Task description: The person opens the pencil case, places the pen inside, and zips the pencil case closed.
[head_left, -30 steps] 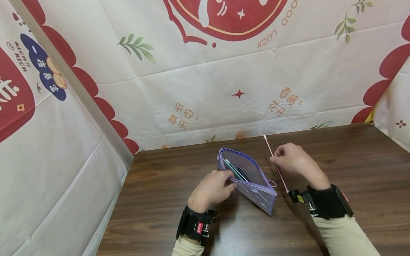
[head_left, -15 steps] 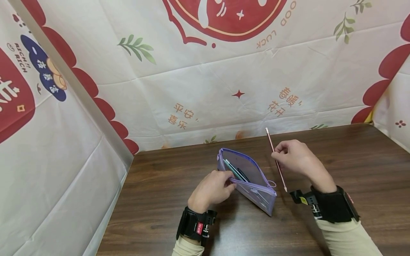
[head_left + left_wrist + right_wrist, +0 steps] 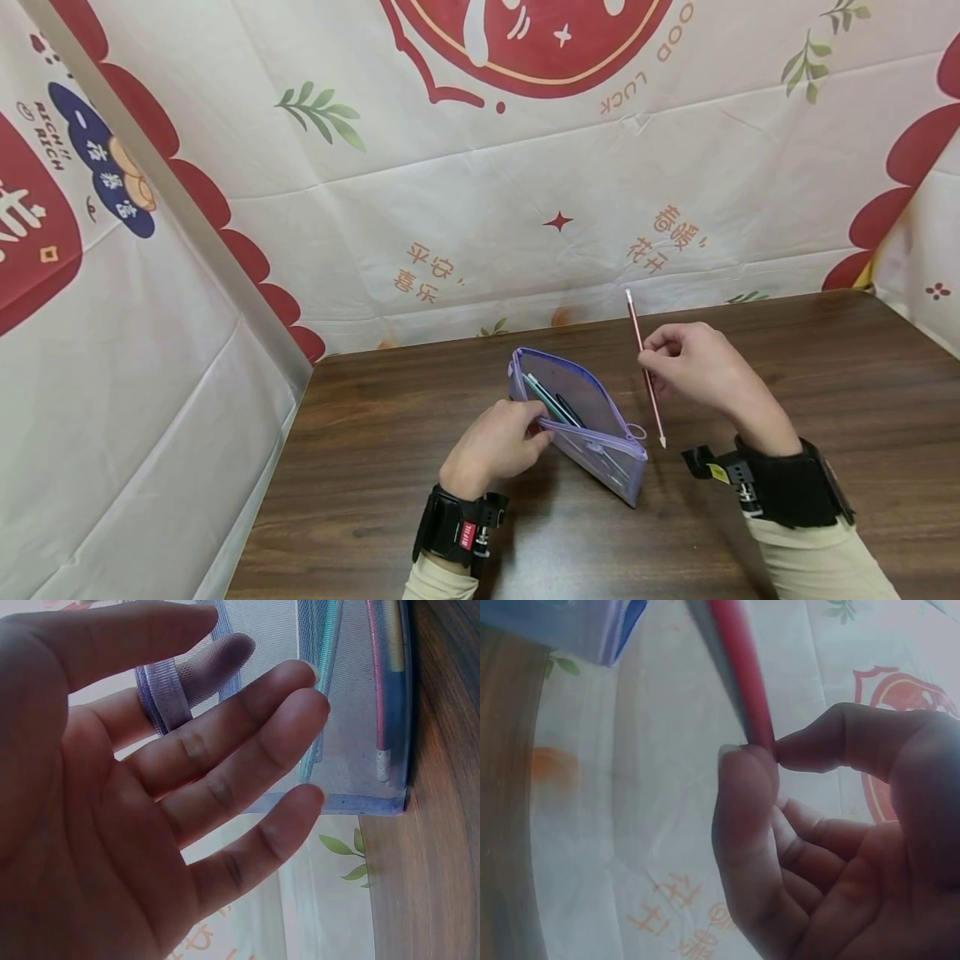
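A lavender mesh pencil pouch point(image 3: 592, 454) stands unzipped on the table, its mouth upward. My left hand point(image 3: 495, 442) is at its near rim. In the left wrist view the index finger shows through the mesh, inside the zipper edge point(image 3: 165, 697), with the other fingers outside and fairly straight. The thumb shows no pinch. Pens point(image 3: 551, 400) lie inside, along with a pink pencil point(image 3: 379, 682) seen through the mesh. Right of the pouch, my right hand point(image 3: 697, 362) pinches another pink pencil point(image 3: 634, 321) between thumb and index finger, its pointed end downward.
The brown wooden table point(image 3: 360, 467) reaches back to a white printed cloth point(image 3: 480, 183). Another cloth-covered panel point(image 3: 172, 350) borders the left side. A purple loop point(image 3: 637, 431) sticks out from the pouch's right end.
The right hand and its pencil have shifted slightly up and right, and the pencil's lower tip has swung left and clear of the wrist camera. The left hand and pouch have stayed put.
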`<state>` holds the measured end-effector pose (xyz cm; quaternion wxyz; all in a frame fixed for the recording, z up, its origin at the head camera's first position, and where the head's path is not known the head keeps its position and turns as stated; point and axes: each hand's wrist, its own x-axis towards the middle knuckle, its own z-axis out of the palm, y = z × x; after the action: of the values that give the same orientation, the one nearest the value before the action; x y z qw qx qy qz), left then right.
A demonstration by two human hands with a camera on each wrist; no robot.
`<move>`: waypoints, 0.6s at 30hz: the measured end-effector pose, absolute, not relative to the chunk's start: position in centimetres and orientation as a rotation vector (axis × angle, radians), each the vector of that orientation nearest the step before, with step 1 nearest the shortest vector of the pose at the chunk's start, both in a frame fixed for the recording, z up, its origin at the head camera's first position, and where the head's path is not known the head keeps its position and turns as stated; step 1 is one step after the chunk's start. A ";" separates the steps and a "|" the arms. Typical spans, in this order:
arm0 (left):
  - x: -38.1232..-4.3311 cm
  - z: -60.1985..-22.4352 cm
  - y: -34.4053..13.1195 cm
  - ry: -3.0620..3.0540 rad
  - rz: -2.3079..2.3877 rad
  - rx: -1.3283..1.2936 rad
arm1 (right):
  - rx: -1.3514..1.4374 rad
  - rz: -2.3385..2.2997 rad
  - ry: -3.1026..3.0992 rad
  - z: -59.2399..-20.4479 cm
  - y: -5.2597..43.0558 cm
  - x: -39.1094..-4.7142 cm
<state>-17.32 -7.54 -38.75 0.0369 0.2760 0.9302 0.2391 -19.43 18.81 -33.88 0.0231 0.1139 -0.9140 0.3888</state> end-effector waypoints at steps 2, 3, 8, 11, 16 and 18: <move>-17.3 -38.8 -7.6 2.851 0.738 0.844 | 0.346 1.221 -2.814 -33.7 18.8 -19.3; -17.3 -38.8 -7.6 2.849 0.739 0.842 | 0.342 1.228 -2.806 -33.6 18.7 -19.2; -17.3 -38.8 -7.6 2.848 0.736 0.842 | 0.331 1.306 -2.723 -33.4 18.6 -19.0; -17.4 -38.8 -7.6 2.850 0.733 0.845 | 0.336 1.346 -2.657 -33.3 18.5 -18.9; -17.4 -38.8 -7.5 2.847 0.737 0.838 | 0.338 1.347 -2.615 -33.3 18.3 -18.9; -17.4 -38.8 -7.5 2.844 0.740 0.833 | 0.342 1.343 -2.609 -33.3 18.3 -18.9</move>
<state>-17.37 -7.53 -38.79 0.0434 0.2725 0.9302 0.2420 -18.88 18.29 -33.34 0.0937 0.1151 -0.8792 0.4527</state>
